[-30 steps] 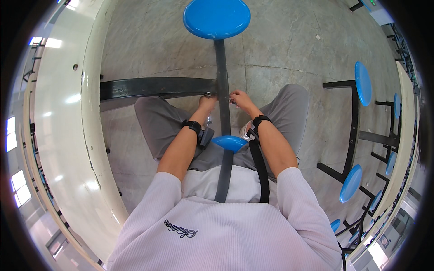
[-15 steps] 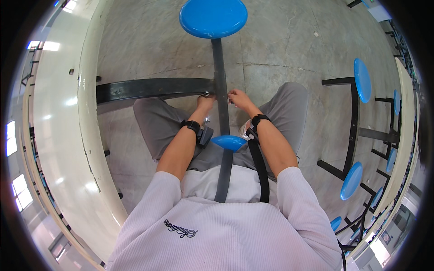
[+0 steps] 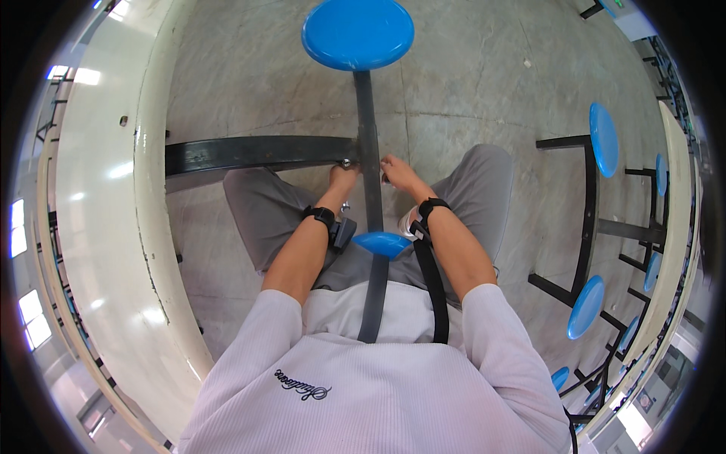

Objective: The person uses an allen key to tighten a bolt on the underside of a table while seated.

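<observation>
A vertical-looking dark metal bar (image 3: 368,181) runs between two round blue seats, the far one (image 3: 357,30) and the near one (image 3: 382,244), meeting a black crossbeam (image 3: 257,151). My left hand (image 3: 342,177) is at the underside of the joint, beside a silver bolt (image 3: 346,163), its fingers hidden. A small silver metal piece (image 3: 345,206) shows by that wrist, too small to identify. My right hand (image 3: 395,170) is at the other side of the bar, fingers curled and pressed together on something small I cannot make out.
A long cream tabletop (image 3: 113,227) lines the left. More blue seats (image 3: 604,140) on black frames stand at the right, along another cream table (image 3: 673,197). My bent legs (image 3: 484,189) rest either side of the bar over the grey concrete floor (image 3: 469,76).
The scene sits slightly lower in the picture than half a second ago. My hands stay at the joint, with the right fingers moving only slightly.
</observation>
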Demonstrator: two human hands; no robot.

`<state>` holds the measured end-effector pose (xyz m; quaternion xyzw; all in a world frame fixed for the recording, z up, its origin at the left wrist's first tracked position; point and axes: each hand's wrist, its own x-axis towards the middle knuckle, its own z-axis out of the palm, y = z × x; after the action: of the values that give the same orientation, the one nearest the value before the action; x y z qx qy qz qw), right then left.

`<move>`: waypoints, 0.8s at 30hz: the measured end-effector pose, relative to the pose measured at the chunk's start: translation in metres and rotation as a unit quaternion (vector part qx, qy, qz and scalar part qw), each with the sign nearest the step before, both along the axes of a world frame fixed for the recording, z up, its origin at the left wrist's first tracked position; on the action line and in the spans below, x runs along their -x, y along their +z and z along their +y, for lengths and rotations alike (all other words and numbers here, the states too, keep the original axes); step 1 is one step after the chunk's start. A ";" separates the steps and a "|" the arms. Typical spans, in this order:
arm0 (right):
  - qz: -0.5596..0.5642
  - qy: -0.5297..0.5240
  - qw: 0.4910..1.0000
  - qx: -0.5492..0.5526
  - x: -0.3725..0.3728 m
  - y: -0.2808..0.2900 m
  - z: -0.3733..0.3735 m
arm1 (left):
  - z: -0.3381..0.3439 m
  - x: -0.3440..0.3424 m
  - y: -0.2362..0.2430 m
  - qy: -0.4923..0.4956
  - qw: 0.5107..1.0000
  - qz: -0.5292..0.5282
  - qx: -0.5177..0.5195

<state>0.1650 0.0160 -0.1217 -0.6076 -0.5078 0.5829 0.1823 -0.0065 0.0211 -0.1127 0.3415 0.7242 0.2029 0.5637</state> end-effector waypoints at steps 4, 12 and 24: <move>-0.010 0.010 1.000 0.007 0.007 0.006 0.000 | -0.001 0.008 -0.018 0.012 1.000 0.005 0.000; -0.026 0.006 0.999 0.018 0.000 0.011 0.001 | 0.001 -0.006 0.012 0.004 0.999 0.014 -0.030; 0.032 0.005 0.999 -0.023 0.007 -0.002 -0.006 | -0.005 0.006 -0.014 -0.037 0.993 0.089 -0.074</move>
<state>0.1583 0.0100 -0.1238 -0.5817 -0.5176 0.5914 0.2097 -0.0129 0.0164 -0.1268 0.4255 0.7412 0.2035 0.4776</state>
